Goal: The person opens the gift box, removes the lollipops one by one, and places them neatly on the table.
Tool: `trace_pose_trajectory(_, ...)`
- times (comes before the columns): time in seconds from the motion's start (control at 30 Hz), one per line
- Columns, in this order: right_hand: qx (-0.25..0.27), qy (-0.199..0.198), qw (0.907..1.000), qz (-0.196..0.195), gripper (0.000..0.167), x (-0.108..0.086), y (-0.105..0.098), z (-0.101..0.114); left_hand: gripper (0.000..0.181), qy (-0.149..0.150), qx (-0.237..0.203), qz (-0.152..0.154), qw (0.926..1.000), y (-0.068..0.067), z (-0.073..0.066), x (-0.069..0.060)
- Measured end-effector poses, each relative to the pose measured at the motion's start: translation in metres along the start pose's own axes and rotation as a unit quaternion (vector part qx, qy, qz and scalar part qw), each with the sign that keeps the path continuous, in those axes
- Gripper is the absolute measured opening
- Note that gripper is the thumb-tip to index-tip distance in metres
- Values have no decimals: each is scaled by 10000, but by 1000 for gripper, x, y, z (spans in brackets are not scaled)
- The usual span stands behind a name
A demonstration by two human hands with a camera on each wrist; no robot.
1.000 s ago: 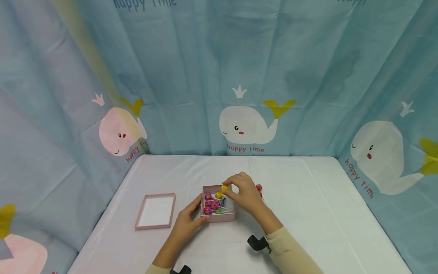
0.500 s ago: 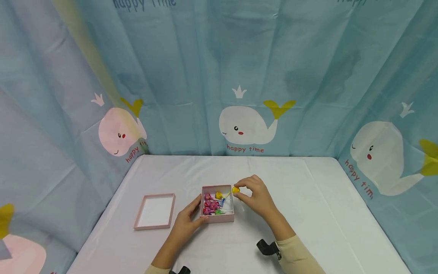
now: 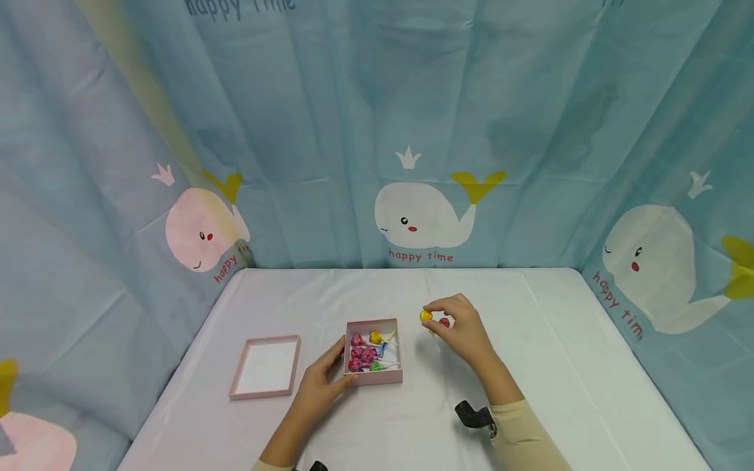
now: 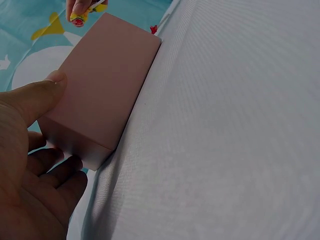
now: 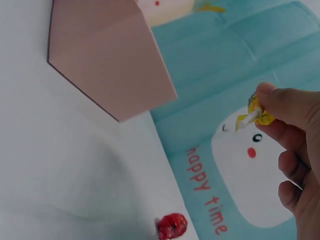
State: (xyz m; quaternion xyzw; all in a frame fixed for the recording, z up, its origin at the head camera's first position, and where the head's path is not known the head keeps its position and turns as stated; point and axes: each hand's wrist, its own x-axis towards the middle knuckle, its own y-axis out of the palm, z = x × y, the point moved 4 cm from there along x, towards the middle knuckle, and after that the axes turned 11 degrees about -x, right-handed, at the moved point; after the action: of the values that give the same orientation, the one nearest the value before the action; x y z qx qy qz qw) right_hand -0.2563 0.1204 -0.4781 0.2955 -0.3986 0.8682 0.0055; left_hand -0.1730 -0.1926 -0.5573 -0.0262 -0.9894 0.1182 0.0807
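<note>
My left hand (image 3: 321, 383) holds the left side of a pink cardboard box (image 3: 377, 377), thumb on its front wall and fingers by the left wall, as the left wrist view shows. Inside the box lie several wrapped lollipops (image 3: 363, 354), mostly pink, with a yellow, a green and a blue one. Right of the box, my right hand (image 3: 462, 330) pinches a yellow-wrapped lollipop (image 3: 425, 315) between thumb and index finger, raised above the table. A red lollipop (image 3: 444, 322) is on the table near that hand, partly hidden by it.
The shallow pink-rimmed lid (image 3: 264, 396) lies on the white-covered table (image 3: 548, 366), left of the box. A blue whale-print curtain (image 3: 318, 216) hangs behind the table and along its sides.
My right hand has lifted the yellow lollipop from over the box's far right corner and carried it rightward, near the red one. The left hand and the box stay in place.
</note>
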Motion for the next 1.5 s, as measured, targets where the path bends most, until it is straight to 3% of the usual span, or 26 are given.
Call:
trace_pose_trajectory(0.37, -254, 893, 9957, -66, 26, -2, -13, -41, 88, -25, 68, -34, 10000, 0, -2, 0)
trace_pose_trajectory(0.7, -637, 1348, 9888, -47, 28, -9, -3, -76, 88, 27, 70, -34, 10000, 0, 0, 0)
trace_pose_trajectory(1.0, -182, 2235, 9742, 241, 28, -19, 8, -100, 88, -35, 76, -48, 10000, 0, 0, 0)
trace_pose_trajectory(1.23, -143, 2476, 9679, 416, 29, -25, 16, -110, 88, 44, 65, -31, 10000, 0, 1, 0)
trace_pose_trajectory(1.5, -219, 2489, 9673, 444, 30, -28, 19, -116, 88, 119, 60, -53, 9999, 1, 4, 0)
